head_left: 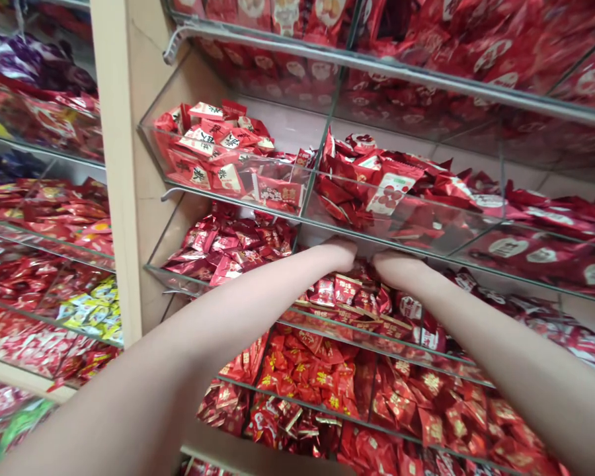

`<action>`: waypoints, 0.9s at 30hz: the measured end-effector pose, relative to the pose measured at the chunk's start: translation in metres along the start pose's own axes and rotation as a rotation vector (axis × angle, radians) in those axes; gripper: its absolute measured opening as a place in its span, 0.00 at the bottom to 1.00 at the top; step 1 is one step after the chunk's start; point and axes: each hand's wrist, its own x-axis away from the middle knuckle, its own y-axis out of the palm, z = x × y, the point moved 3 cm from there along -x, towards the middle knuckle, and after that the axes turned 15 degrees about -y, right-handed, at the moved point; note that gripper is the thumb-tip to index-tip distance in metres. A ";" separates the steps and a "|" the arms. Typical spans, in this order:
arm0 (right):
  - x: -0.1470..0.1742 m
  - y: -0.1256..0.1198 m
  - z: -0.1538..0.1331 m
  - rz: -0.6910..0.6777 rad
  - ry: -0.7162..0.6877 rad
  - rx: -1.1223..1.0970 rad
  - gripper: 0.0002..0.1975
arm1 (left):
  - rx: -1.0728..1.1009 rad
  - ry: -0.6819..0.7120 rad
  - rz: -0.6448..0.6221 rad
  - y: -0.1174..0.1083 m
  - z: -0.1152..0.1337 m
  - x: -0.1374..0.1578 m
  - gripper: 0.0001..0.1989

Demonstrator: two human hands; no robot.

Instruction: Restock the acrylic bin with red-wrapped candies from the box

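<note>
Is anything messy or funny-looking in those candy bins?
Nothing much stands out. The red foil candy packets lie heaped loosely in the clear plastic bins, none spilled outside. Both hands, left and right, reach under one bin's edge, fingers hidden.

You are working in a tight slot: the clear acrylic bin floor point(401, 228) is hanging just above your left hand point(341, 254) and right hand point(394, 263), capping any lift. Heaped red foil candy packets point(357, 291) are crowding underneath. The pale wooden upright post point(121, 198) is blocking leftward travel; the open front is staying passable.
</note>
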 end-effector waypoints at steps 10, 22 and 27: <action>0.002 -0.005 -0.004 -0.141 0.062 -0.124 0.12 | -0.025 0.056 -0.081 0.010 -0.003 -0.009 0.17; -0.005 -0.002 0.001 -0.080 0.064 -0.217 0.14 | -0.047 0.074 -0.091 0.004 0.002 -0.015 0.17; -0.005 -0.002 0.004 -0.053 0.084 -0.212 0.15 | -0.045 0.132 -0.083 0.007 0.010 -0.018 0.22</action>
